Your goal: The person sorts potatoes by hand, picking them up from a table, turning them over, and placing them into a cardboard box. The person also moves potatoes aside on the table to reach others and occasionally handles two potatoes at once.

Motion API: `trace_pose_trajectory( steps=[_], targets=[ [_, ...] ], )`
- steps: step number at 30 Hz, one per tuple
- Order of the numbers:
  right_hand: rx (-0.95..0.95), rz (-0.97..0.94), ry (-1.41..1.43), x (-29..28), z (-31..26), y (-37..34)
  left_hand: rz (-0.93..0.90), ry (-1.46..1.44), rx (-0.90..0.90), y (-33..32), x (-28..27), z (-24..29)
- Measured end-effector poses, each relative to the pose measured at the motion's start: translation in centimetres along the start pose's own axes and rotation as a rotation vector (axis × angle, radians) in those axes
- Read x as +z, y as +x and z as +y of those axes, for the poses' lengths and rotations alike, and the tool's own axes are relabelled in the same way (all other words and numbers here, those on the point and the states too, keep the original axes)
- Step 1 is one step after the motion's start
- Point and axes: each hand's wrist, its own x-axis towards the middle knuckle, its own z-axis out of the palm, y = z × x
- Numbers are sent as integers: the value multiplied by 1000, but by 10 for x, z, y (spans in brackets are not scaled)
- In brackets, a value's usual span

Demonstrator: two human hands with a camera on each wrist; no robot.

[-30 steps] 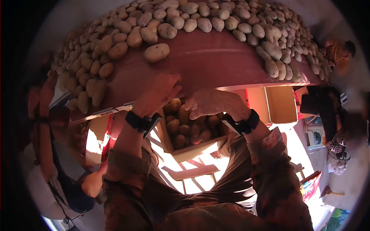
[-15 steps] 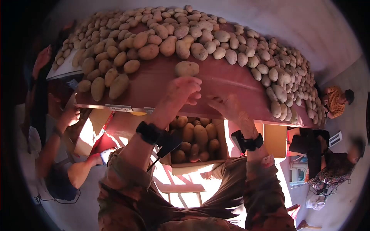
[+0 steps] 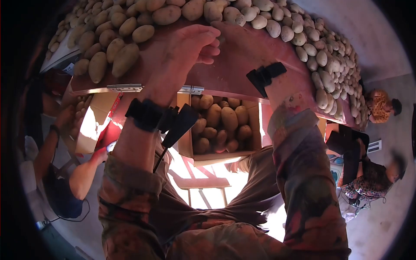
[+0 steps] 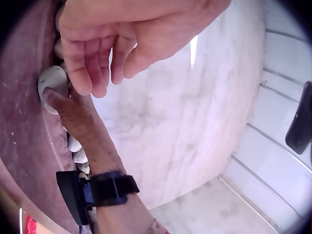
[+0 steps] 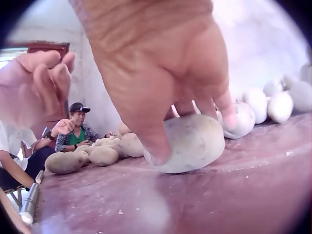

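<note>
My right hand (image 3: 242,43) reaches over the red-brown tabletop (image 3: 216,80). In the right wrist view its thumb and fingers close round a pale potato (image 5: 192,144) low on that surface. The left wrist view shows the same potato (image 4: 52,80) with the right thumb on it; in the head view the hands hide it. My left hand (image 3: 186,50) hovers over the tabletop beside the right one, its fingers loosely bent with nothing between them, as the left wrist view also shows (image 4: 131,39).
Many potatoes (image 3: 167,15) lie heaped along the table's far side. Below the near edge, between the legs, a cardboard box (image 3: 185,130) holds several potatoes. Metal hinges (image 3: 125,88) sit on the edge. People (image 3: 379,106) sit at both sides, one with arms (image 3: 86,173) near the left.
Both hands have gone from above the box out over the tabletop toward the heap. The right hand has taken hold of a potato. The head view has shifted too.
</note>
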Motion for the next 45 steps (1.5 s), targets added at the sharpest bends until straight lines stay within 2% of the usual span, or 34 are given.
trace_pose_trajectory(
  steps=[1, 3, 5, 7, 8, 10, 14, 16, 20, 22, 23, 25, 28, 31, 36, 38, 40, 42, 45],
  targets=[
    [-57, -49, 2, 3, 14, 6, 0, -1, -5, 0, -1, -1],
    [-32, -50, 63, 15, 44, 22, -13, 14, 20, 0, -1, -1],
    [-10, -48, 118, 7, 29, 17, -15, 31, 26, 0, 1, 1],
    [-27, -18, -159, -1, 16, -3, -11, 57, 29, -2, 0, 3],
    [-27, -17, -160, -3, 13, -9, -5, 70, 23, -3, 2, 4],
    [172, -203, -72, -9, 6, -24, -4, 81, 15, -3, 5, 2],
    [142, -116, -45, -23, -45, -79, -53, 106, 17, -4, 7, -3],
    [211, -94, -73, -29, -66, -103, -61, 130, 10, -6, 10, -3],
    [216, -56, -47, -22, -65, -132, -48, 188, 19, -5, 9, -3],
    [362, -206, -9, -22, -69, -141, -40, 221, 21, -4, 7, -4],
    [356, -199, -2, -22, -76, -145, -22, 223, 15, -2, 5, -6],
    [454, -361, -95, -22, -92, -151, -6, 236, 16, 1, 4, -7],
    [369, -420, -71, -13, -90, -161, 33, 235, 25, 2, 7, -3],
    [295, -454, -94, -7, -93, -165, 37, 183, -93, 5, 13, -3],
    [203, -459, -208, 13, -87, -170, -21, 132, -118, 2, 25, -10],
    [187, -556, -236, 24, -77, -171, -42, 166, -159, 3, 26, -14],
    [175, -550, -243, 28, -74, -173, -49, 170, -161, 3, 25, -15],
    [63, -470, -227, 33, -74, -172, -35, 187, -140, 1, 27, -14],
    [53, -487, -222, 34, -79, -168, -28, 187, -142, -2, 27, -9]
  ],
)
